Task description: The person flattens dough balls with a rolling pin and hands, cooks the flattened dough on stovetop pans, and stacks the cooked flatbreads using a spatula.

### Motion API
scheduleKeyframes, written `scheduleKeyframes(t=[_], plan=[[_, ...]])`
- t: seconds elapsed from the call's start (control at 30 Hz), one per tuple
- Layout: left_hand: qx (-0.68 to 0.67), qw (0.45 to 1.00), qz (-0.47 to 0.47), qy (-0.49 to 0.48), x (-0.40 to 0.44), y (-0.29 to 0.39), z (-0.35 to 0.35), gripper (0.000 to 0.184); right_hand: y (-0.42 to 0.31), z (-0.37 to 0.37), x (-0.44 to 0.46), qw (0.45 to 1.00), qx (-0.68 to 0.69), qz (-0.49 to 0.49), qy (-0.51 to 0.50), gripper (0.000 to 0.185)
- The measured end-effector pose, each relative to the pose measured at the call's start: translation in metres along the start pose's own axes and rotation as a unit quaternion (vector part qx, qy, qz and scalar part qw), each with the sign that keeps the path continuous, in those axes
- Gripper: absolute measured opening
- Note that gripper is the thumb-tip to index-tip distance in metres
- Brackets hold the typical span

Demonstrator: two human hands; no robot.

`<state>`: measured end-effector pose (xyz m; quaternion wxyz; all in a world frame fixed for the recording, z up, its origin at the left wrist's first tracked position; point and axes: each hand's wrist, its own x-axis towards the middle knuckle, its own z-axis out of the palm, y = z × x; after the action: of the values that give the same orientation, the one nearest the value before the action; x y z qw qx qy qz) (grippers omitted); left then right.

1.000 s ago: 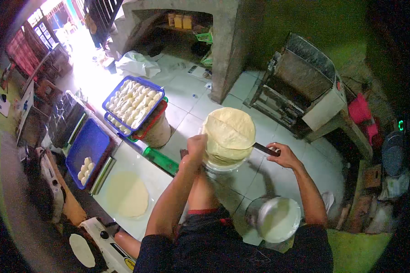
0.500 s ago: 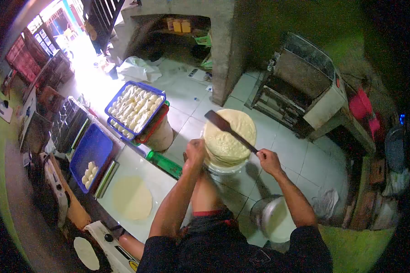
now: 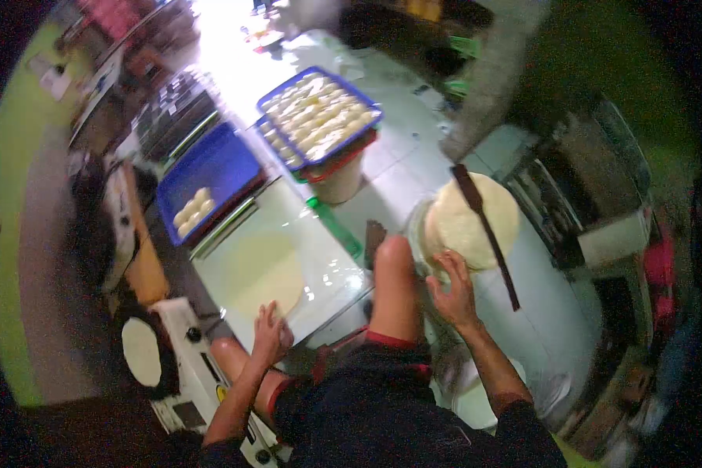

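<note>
On the glossy white tabletop (image 3: 327,277) lies a thin round dough sheet (image 3: 261,269). My left hand (image 3: 273,335) is at the sheet's near edge, fingers stretched out and nothing visibly held; whether it touches the dough is unclear. A tall stack of pale round flatbreads (image 3: 464,234) stands on the floor side, to my right. Across its top rests a dark spatula (image 3: 483,230), its handle sticking out toward me. My right hand (image 3: 454,296) is beside the stack's near edge, empty, with thumb and fingers apart.
A blue tray (image 3: 226,160) with several dough balls (image 3: 193,212) sits at the table's far end. Another blue tray (image 3: 376,117), full of dough pieces, tops a bucket (image 3: 339,183). A green bottle (image 3: 335,226) lies by the table. Left, a flatbread (image 3: 142,351) is on a stove's dark pan.
My right hand has let go of the spatula, which now lies on the stack. My left hand has moved from the stack to the dough sheet. The view has turned left.
</note>
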<state>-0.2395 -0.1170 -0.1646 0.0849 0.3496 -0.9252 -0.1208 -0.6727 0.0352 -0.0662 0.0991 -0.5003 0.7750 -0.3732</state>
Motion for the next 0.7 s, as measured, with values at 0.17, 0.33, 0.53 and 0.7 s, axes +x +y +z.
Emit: scheduleKeyframes(t=[0.17,0.33,0.53,0.7], plan=[[-0.052,0.99,-0.108,-0.076,0.038,-0.052,-0.024,0.029,-0.061,0.088,0.038,0.962,0.121,-0.079,-0.233,0.022],[0.01,0.985,-0.171,0.015,0.11,-0.139,-0.056,0.03,-0.111,0.194,0.075,0.918,0.121,-0.136,-0.352,0.015],[0.254,0.903,-0.144,0.315,0.213,-0.172,-0.227,0.031,-0.136,0.35,0.152,0.953,0.076,-0.222,-0.194,0.015],[0.013,0.94,-0.107,0.325,0.186,-0.134,-0.224,0.038,-0.169,0.407,0.173,0.938,0.085,-0.278,-0.191,0.014]])
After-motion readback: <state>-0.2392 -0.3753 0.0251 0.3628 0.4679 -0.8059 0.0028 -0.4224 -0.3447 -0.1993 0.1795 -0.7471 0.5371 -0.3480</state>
